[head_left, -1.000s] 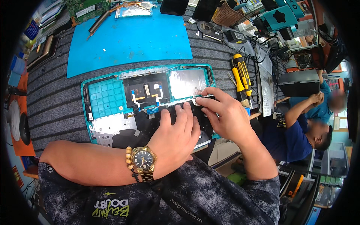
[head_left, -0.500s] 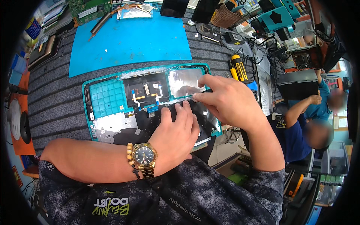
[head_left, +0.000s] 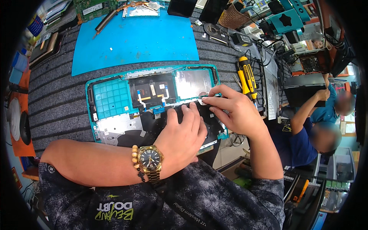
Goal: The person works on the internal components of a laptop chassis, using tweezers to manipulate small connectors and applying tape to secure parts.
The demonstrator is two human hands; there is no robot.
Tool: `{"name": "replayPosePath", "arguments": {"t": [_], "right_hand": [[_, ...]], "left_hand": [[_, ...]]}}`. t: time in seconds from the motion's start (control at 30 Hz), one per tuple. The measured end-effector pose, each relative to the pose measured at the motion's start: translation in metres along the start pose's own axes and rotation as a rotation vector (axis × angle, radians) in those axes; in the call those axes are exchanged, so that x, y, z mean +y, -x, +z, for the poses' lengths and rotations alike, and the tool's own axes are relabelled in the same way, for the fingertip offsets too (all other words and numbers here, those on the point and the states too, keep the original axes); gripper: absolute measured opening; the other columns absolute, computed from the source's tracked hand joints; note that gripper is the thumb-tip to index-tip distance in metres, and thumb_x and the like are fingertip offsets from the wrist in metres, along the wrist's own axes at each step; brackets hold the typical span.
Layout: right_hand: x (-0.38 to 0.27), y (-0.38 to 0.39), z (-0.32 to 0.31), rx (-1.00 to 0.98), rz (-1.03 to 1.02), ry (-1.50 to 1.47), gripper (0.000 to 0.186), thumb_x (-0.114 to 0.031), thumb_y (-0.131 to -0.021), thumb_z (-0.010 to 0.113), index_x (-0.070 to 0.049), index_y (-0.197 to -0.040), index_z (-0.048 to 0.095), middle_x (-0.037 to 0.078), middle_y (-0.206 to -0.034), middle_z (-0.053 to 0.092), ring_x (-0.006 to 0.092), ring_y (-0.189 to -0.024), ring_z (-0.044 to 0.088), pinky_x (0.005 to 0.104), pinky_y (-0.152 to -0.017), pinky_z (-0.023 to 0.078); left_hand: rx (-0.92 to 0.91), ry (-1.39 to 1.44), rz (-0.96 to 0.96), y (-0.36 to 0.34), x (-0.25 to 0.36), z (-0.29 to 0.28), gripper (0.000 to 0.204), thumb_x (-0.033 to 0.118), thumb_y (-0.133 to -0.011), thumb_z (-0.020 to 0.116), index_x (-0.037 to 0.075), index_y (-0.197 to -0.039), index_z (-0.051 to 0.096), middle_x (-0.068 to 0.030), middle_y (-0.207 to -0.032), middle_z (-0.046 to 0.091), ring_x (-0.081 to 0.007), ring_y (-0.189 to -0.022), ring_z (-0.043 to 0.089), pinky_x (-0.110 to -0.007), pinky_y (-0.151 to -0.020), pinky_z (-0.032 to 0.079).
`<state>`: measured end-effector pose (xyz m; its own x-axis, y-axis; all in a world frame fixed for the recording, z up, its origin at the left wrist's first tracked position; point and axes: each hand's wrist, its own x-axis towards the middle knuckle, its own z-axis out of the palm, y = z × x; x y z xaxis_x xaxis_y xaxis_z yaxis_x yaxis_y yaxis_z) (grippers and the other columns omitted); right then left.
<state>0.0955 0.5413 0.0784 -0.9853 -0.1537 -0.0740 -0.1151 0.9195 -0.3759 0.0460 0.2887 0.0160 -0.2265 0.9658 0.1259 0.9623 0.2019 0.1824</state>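
Observation:
A teal laptop top case [head_left: 111,98] lies on the bench with its inner side up. Its touchpad back [head_left: 148,89] carries white ribbon cables, with a silver foil sheet [head_left: 193,84] to the right. Along the near side runs a black film [head_left: 151,120]. Across that film my left hand [head_left: 183,132] rests flat, fingers stretched and slightly spread, holding nothing. My right hand [head_left: 235,111] is closed, thumb and fingertips pinching a small whitish tab [head_left: 201,102] at the seam between foil and film. Where the tab is attached is hidden by the fingers.
Beyond the case lies a blue mat [head_left: 134,42] with a tweezer-like tool [head_left: 105,25]. Yellow-and-black screwdrivers [head_left: 247,76] lie to the right, near cables and a power adapter [head_left: 240,39]. At far right two people handle a dark panel [head_left: 304,90].
My right hand has lowered slightly, its fingers drawn closer together, and the whitish tab shows more plainly at the fingertips. My left hand stays flat on the film. The view has shifted slightly.

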Motion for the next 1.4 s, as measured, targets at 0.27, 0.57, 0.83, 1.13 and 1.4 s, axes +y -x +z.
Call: {"name": "replayPosePath", "arguments": {"t": [0.27,0.57,0.83,1.13,1.4], "right_hand": [[0.006,0.005,0.007,0.042,0.038,-0.142,0.032,-0.002,-0.099,0.087,-0.008,-0.131,0.089,0.015,-0.140,0.081,0.0411,-0.116,0.083,0.0463,-0.098,0.068],[0.012,0.002,0.014,0.073,0.008,-0.205,0.031,0.000,-0.100,0.086,-0.007,-0.130,0.089,0.014,-0.138,0.082,0.0395,-0.118,0.083,0.0446,-0.098,0.068],[-0.001,0.012,0.034,0.193,0.083,-0.125,0.029,-0.001,-0.098,0.086,-0.009,-0.126,0.089,0.011,-0.133,0.082,0.0392,-0.111,0.084,0.0468,-0.093,0.068],[0.007,-0.007,-0.003,0.015,-0.050,0.016,0.036,0.002,-0.093,0.090,-0.010,-0.127,0.091,0.013,-0.139,0.078,0.0352,-0.109,0.083,0.0447,-0.091,0.066],[0.004,-0.037,-0.026,-0.059,-0.233,0.240,0.031,-0.008,-0.092,0.093,-0.016,-0.121,0.094,0.007,-0.131,0.078,0.0365,-0.120,0.076,0.0508,-0.102,0.058]], "left_hand": [[-0.007,-0.004,-0.006,0.000,0.000,0.000,0.107,0.073,-0.086,0.093,-0.002,-0.157,0.067,-0.0386,-0.169,0.057,-0.0454,-0.150,0.058,-0.064,-0.116,0.050],[-0.006,-0.017,0.004,0.000,0.000,-0.001,0.107,0.073,-0.086,0.094,-0.003,-0.157,0.067,-0.0390,-0.169,0.058,-0.0459,-0.150,0.058,-0.064,-0.116,0.050],[-0.018,-0.004,-0.003,0.000,0.001,-0.002,0.108,0.073,-0.085,0.094,-0.003,-0.156,0.067,-0.0393,-0.168,0.058,-0.0460,-0.150,0.058,-0.063,-0.116,0.050],[-0.006,-0.003,0.004,-0.001,0.000,-0.002,0.109,0.074,-0.084,0.094,-0.004,-0.156,0.068,-0.0395,-0.168,0.059,-0.0468,-0.150,0.059,-0.063,-0.116,0.050],[0.015,0.007,0.004,-0.001,-0.001,0.001,0.110,0.074,-0.084,0.093,-0.004,-0.156,0.067,-0.0407,-0.167,0.059,-0.0472,-0.150,0.060,-0.064,-0.115,0.050]]}}
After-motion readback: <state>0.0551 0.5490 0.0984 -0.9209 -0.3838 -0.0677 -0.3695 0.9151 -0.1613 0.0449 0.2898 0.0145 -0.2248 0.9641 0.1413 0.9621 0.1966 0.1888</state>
